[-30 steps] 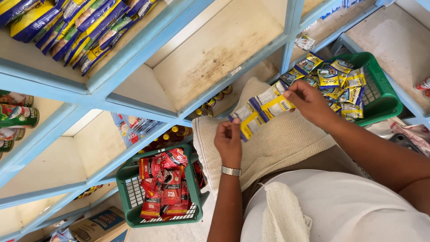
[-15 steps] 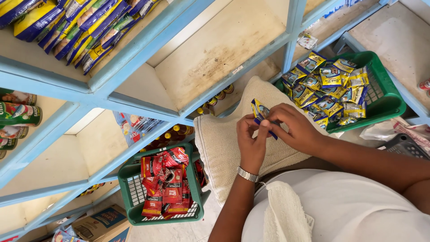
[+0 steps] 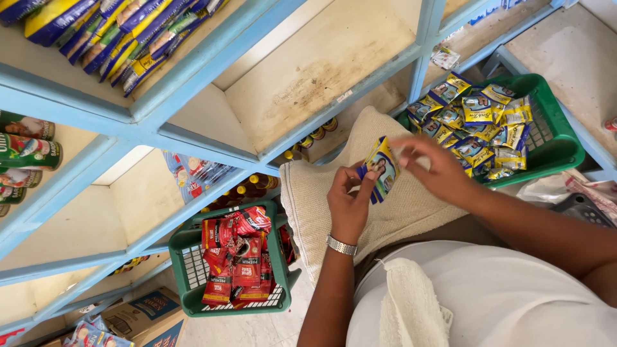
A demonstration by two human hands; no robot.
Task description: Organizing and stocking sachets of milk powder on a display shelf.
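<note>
Bright, even daylight fills the view, with no hard glare. A pale patch of light falls on the lower shelf board (image 3: 132, 164) at left, while the compartments beneath the blue shelf frame (image 3: 212, 138) sink into soft shadow. The right hand (image 3: 437, 168) is smeared by motion blur; the left hand (image 3: 350, 202) and the small packet (image 3: 384, 168) are sharper. Shelf lines bow at the edges from wide-angle distortion.
</note>
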